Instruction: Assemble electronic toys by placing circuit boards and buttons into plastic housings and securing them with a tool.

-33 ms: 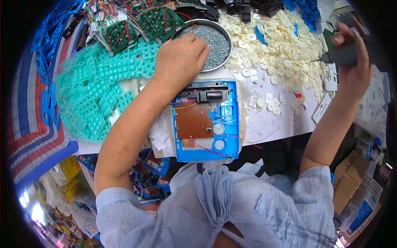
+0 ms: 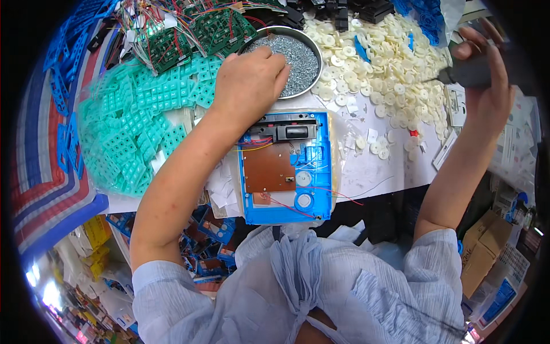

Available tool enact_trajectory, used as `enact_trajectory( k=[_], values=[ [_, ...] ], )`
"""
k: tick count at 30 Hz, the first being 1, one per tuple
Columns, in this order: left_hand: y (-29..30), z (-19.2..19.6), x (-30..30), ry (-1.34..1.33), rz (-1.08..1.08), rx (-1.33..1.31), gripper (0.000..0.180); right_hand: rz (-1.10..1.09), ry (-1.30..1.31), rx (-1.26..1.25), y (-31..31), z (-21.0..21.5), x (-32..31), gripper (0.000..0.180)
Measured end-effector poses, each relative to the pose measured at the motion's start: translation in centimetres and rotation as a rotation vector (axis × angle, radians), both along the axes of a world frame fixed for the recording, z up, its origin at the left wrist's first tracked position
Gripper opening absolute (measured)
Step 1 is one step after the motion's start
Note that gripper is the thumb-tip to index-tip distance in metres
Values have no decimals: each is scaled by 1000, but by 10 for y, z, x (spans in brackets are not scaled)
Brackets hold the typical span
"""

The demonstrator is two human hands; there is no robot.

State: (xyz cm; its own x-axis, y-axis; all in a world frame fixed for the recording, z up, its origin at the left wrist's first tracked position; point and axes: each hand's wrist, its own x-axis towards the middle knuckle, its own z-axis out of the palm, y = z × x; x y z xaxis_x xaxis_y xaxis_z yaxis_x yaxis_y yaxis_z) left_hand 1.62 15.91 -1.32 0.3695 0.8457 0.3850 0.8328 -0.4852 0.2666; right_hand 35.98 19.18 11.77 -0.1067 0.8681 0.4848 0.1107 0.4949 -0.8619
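Observation:
My left hand (image 2: 250, 80) reaches over the rim of a round metal tin (image 2: 312, 44) filled with small silvery screws (image 2: 298, 66). Its fingers curl down toward the screws, and the fingertips are hidden behind the hand. Raised at the right, my right hand (image 2: 490, 86) grips a dark electric screwdriver (image 2: 475, 74), its thin bit pointing left above the pale discs. Between my arms lies an open blue plastic casing (image 2: 286, 215), holding a brown circuit board (image 2: 266, 169), a black part (image 2: 295, 133) along its far side, and thin coloured wires.
Turquoise key pads (image 2: 132, 126) are heaped at the left, with green circuit boards (image 2: 215, 31) and wires behind them. Cream plastic discs (image 2: 384, 74) cover the far right of the table. More blue casings (image 2: 215, 226) lie below the table edge. A cardboard box (image 2: 484, 246) stands lower right.
My right hand has shifted slightly left with the screwdriver. The left hand stays at the tin, and the blue casing has not moved.

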Motion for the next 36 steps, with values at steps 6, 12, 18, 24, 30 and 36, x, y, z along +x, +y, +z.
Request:
enact_trajectory(
  k=[6,12,18,24,30,36],
  values=[
    [-2,21,-6,-137,-138,85,7,404,258,-45,-7,-15,-78,41],
    [-81,46,2,-376,-299,-128,8,935,327,-134,-50,-12,-123,35],
    [-101,41,-1,-452,-247,-76,16,1008,277,-229,-63,-4,-137,38],
    [-101,36,2,-491,-242,-20,19,975,305,-224,-66,-8,-138,36],
    [-94,40,6,-268,-80,-11,19,845,302,-79,-58,-22,-138,29],
    [-97,38,6,-165,-62,-13,17,811,437,-68,-37,-68,-147,21]
  ],
)
